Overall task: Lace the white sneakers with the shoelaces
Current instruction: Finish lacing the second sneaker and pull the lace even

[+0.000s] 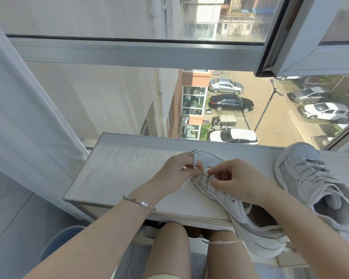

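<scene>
Overhanging the near edge of the white table [119, 174], the white sneaker [250, 224] lies slantwise, heel out past the lip above the person's knees, toe towards the window. The left hand [175, 172] has its fingers curled, pinching the flat white shoelace [195, 163], which loops over one finger. The right hand [236, 178], fingers bent, pinches the lace at the eyelets, just beside the left. A loose lace end trails below the table edge. Bare, smooth tabletop lies open to the left of the hands. A second sneaker [310, 182], greyish, suede-like and already laced, crowds the right side, its heel also over the edge. A metal link bracelet [139, 202] circles the left wrist, and a pale curtain [18, 117] hangs at the left.
</scene>
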Demonstrator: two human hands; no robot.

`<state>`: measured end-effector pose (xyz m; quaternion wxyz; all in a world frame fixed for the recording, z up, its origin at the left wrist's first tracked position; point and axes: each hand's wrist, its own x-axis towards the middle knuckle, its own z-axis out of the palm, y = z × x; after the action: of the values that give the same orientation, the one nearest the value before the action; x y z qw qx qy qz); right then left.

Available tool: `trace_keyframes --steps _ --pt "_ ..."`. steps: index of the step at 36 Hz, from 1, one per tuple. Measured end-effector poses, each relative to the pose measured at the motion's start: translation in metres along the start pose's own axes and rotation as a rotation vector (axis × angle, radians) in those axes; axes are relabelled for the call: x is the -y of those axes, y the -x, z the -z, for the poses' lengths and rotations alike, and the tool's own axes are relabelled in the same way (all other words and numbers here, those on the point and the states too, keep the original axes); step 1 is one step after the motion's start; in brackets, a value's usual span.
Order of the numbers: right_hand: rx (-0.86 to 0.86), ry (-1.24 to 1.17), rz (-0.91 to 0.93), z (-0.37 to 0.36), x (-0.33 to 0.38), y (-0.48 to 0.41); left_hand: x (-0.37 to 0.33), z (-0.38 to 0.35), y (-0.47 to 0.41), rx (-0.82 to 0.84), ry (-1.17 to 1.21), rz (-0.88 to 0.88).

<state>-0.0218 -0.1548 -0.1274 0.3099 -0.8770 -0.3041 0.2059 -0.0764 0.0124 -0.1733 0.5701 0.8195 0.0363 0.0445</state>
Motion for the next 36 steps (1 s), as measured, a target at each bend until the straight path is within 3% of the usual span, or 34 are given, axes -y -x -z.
trace_keyframes --steps 5,15,22,28,36 --pt "0.010 0.014 0.005 0.000 0.001 0.000 -0.003 0.000 -0.003 0.017 0.006 -0.030" --pt "0.016 0.003 0.010 -0.001 0.001 0.001 0.011 -0.022 0.013 -0.205 0.243 0.046" --pt "0.022 0.005 0.024 -0.001 0.000 0.001 0.008 -0.018 0.013 -0.185 0.290 0.084" --pt "0.018 0.004 0.037 -0.001 0.002 0.002 -0.002 -0.008 0.008 -0.137 0.124 0.058" --pt "-0.006 -0.042 0.045 -0.003 0.000 0.003 -0.012 -0.013 0.013 -0.181 -0.143 -0.100"
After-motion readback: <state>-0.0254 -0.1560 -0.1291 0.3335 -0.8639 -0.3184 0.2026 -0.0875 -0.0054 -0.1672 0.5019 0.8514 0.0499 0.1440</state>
